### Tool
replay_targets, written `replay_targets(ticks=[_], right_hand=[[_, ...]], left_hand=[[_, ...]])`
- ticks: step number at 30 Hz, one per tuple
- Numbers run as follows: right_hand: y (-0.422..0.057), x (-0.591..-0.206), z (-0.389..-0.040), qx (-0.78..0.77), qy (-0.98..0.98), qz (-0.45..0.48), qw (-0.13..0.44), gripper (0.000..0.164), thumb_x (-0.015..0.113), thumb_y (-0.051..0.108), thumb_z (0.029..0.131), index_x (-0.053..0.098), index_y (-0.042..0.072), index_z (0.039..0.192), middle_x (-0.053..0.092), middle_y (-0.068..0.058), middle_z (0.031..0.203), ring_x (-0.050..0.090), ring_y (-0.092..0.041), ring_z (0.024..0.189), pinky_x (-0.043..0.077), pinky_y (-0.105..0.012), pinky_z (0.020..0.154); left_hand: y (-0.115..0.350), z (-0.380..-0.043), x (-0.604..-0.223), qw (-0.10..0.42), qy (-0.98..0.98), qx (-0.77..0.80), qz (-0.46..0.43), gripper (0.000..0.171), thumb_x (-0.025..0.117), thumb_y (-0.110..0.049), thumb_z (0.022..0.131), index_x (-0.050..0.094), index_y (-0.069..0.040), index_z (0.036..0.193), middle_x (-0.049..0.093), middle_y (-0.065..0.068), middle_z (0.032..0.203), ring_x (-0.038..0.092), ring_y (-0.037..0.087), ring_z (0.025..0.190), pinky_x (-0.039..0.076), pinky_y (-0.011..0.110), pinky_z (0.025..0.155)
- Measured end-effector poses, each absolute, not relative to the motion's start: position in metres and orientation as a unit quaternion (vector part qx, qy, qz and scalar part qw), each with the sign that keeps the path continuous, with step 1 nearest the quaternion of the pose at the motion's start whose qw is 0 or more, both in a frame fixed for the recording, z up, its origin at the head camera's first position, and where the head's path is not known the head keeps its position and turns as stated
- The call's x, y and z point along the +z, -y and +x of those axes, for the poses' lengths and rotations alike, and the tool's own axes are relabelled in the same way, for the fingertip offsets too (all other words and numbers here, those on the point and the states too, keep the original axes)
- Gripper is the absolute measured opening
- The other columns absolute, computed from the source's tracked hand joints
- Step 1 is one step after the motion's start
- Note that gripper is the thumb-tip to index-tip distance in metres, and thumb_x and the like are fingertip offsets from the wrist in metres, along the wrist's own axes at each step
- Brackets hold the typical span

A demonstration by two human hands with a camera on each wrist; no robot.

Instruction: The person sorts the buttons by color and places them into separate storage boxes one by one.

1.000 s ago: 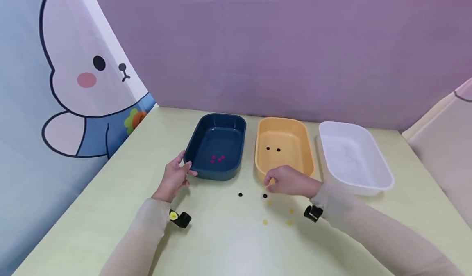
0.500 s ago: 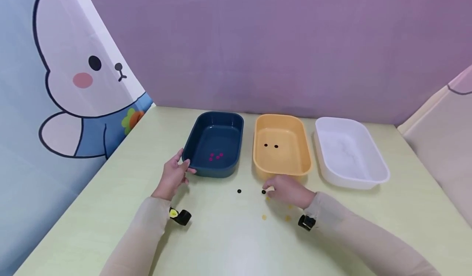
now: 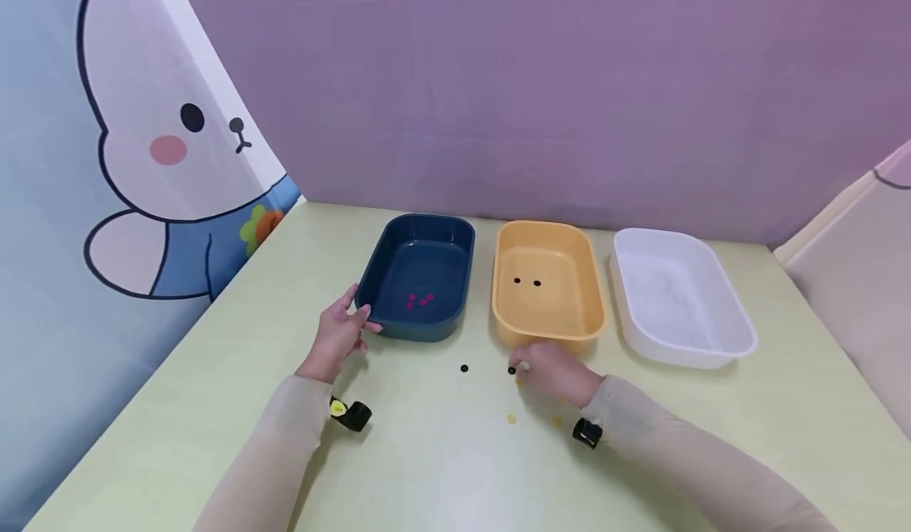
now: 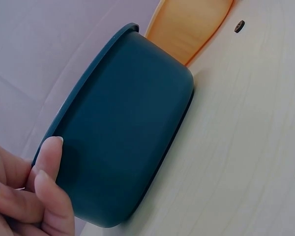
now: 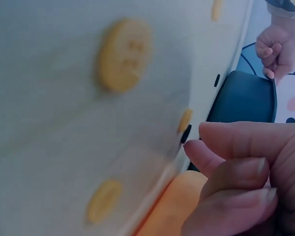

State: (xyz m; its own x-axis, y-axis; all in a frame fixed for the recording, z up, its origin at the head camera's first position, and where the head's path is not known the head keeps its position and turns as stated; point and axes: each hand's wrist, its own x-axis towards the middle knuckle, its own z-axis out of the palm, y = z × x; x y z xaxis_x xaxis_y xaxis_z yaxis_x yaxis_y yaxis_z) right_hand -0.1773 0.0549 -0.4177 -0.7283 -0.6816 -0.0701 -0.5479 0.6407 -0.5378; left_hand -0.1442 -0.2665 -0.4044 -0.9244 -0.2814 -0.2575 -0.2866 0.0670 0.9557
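My left hand (image 3: 338, 338) grips the near left corner of the dark blue tray (image 3: 420, 331), thumb over the rim. In the left wrist view, its fingers (image 4: 53, 160) lie against the tray's outer wall. Pink buttons (image 3: 423, 302) lie inside that tray. In front of the yellow tray (image 3: 548, 337), my right hand (image 3: 551, 370) has thumb and index finger at a black button (image 3: 512, 371) on the table; whether they pinch it is unclear. Another black button (image 3: 464, 368) lies to its left. Yellow buttons (image 5: 125, 55) lie around and below the right hand.
Two black buttons (image 3: 537, 283) lie in the yellow tray. A white tray (image 3: 683, 299) stands at the right. Behind the pale table (image 3: 427, 453) hangs a purple cloth (image 3: 498, 81), with a cartoon-printed cloth (image 3: 135, 168) at the left.
My right hand has come down and toward me from the yellow tray's front edge to the black button. My left hand keeps its grip on the dark blue tray.
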Motion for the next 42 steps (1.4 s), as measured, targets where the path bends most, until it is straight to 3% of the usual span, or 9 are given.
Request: replay_targets(ticks=[11,15,25,34,42], right_hand=[[-0.052,-0.421,-0.183,-0.228,-0.897,-0.355,0.135,0.007,0.070,0.001,0.081,0.071,0.007,0.083,0.069,0.000,0.083,0.060,-0.012,0.076,0.050,-0.029,0.073],[-0.050,-0.422,-0.185,-0.214,-0.895,-0.366,0.139,0.008,0.071,0.001,0.080,0.070,0.009,0.079,0.067,0.003,0.079,0.056,-0.009,0.071,0.048,-0.025,0.069],[-0.051,-0.421,-0.186,-0.206,-0.900,-0.337,0.183,0.017,0.072,0.008,0.082,0.061,0.016,0.071,0.055,0.009,0.070,0.049,-0.009,0.065,0.043,-0.029,0.067],[-0.064,-0.418,-0.187,-0.219,-0.887,-0.358,0.195,0.015,0.071,0.009,0.082,0.063,0.014,0.070,0.058,0.010,0.070,0.050,-0.006,0.064,0.044,-0.026,0.067],[-0.086,-0.414,-0.190,-0.279,-0.867,-0.357,0.207,0.015,0.060,0.000,0.081,0.064,0.011,0.071,0.058,0.008,0.072,0.050,-0.005,0.059,0.043,-0.023,0.059]], left_hand=[[0.265,-0.150,-0.404,0.001,-0.728,0.658,-0.194,0.060,0.043,-0.012,0.103,0.013,-0.013,0.155,0.065,-0.006,0.063,0.044,0.007,0.044,0.039,0.020,0.042],[0.265,-0.147,-0.403,0.004,-0.732,0.652,-0.197,0.060,0.043,-0.012,0.103,0.012,-0.013,0.155,0.065,-0.005,0.064,0.041,0.007,0.043,0.040,0.020,0.044],[0.266,-0.145,-0.405,0.001,-0.735,0.650,-0.194,0.060,0.042,-0.011,0.103,0.013,-0.012,0.155,0.065,-0.005,0.065,0.039,0.007,0.040,0.040,0.020,0.044],[0.265,-0.145,-0.404,0.003,-0.744,0.640,-0.194,0.060,0.042,-0.012,0.103,0.011,-0.013,0.155,0.065,-0.006,0.065,0.038,0.006,0.040,0.041,0.020,0.044],[0.265,-0.145,-0.404,0.004,-0.740,0.645,-0.193,0.061,0.041,-0.012,0.103,0.010,-0.013,0.155,0.065,-0.006,0.065,0.037,0.007,0.040,0.041,0.020,0.044]])
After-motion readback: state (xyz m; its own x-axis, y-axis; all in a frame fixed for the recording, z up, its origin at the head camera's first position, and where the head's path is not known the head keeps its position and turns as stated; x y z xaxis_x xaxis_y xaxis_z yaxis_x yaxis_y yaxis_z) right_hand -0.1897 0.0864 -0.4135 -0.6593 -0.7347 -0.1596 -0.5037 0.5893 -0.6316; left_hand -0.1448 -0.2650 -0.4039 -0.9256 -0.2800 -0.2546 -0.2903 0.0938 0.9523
